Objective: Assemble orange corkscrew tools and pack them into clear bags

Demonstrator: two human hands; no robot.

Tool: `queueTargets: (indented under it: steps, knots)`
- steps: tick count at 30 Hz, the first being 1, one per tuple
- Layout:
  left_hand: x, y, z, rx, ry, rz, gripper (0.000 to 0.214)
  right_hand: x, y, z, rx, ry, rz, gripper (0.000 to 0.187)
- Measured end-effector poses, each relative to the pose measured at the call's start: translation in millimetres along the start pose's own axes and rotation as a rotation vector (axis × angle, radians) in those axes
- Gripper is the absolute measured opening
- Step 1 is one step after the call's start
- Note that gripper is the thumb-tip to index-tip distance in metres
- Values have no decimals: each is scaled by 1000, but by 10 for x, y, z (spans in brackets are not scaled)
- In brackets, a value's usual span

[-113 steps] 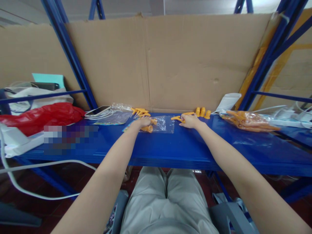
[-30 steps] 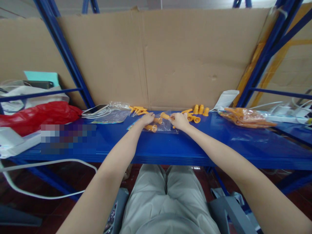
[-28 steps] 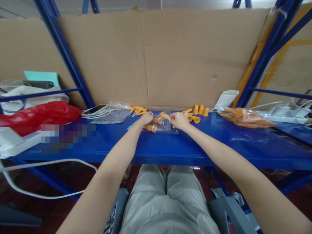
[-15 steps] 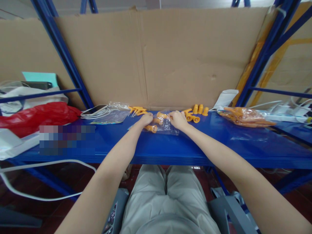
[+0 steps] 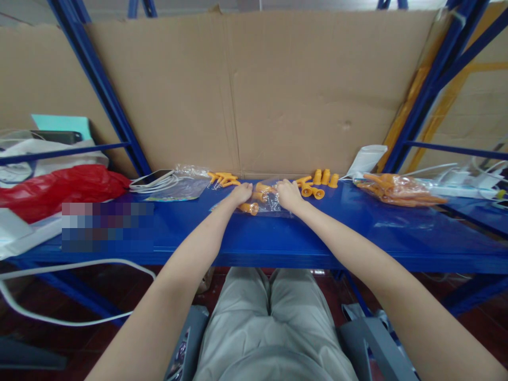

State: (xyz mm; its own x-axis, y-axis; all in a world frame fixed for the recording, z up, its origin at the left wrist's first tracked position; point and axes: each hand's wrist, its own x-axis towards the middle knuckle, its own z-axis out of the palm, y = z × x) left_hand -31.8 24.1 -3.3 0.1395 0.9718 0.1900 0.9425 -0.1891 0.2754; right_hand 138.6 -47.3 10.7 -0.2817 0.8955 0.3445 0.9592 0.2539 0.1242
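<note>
A clear plastic bag [image 5: 273, 203] lies on the blue shelf between my hands, with several orange plastic cups [image 5: 261, 189] in or under it. My left hand [image 5: 241, 193], fingers closed, grips the bag's left side just behind an orange cup [image 5: 251, 208] lying on its side. At the other end, my right hand [image 5: 289, 194] is closed on the bag's right part, its fingertips partly hidden. Just right of that hand are upright orange cups [image 5: 326, 177], tipped cups [image 5: 317, 193] and an orange handle-like piece [image 5: 304, 180].
Orange pieces with small chains [image 5: 223, 179] lie left of my hands, beside a flat clear packet [image 5: 186, 188] and a phone with a white cable [image 5: 156, 181]. A bag of orange parts [image 5: 400, 190] lies right. Cardboard [image 5: 278, 95] stands behind; blue posts [image 5: 103, 95] flank the shelf.
My right hand has shifted slightly right and its fingers look more curled on the bag. My left hand stays at the bag's left side, and the view has tilted very slightly.
</note>
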Motion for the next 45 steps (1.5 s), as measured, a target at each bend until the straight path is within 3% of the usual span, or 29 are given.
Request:
queueTargets:
  steps: [7,12,19,24,30,33,38,45]
  knots:
    - [-3,-1,0,11,7,9,50,27,51,101,71,-56,5,35]
    - [26,-22,22,16,21,20,49,79,63,150,179,10,31,34]
    - [-2,-18,-2,-18,36,-2,49,225,208,333,435,112,-248,46]
    - [7,-37,1,-41,68,23,49,184,297,385,368,94,-330,49]
    - [31,-77,7,-80,91,52,46,56,247,254,140,48,-192,35]
    - [24,-79,7,-110,81,60,46,54,188,234,167,-9,-120,38]
    - [29,-77,26,-129,76,54,44,103,164,292,445,16,1,43]
    - [38,-83,13,-106,46,84,46,116,169,261,1037,-27,400,21]
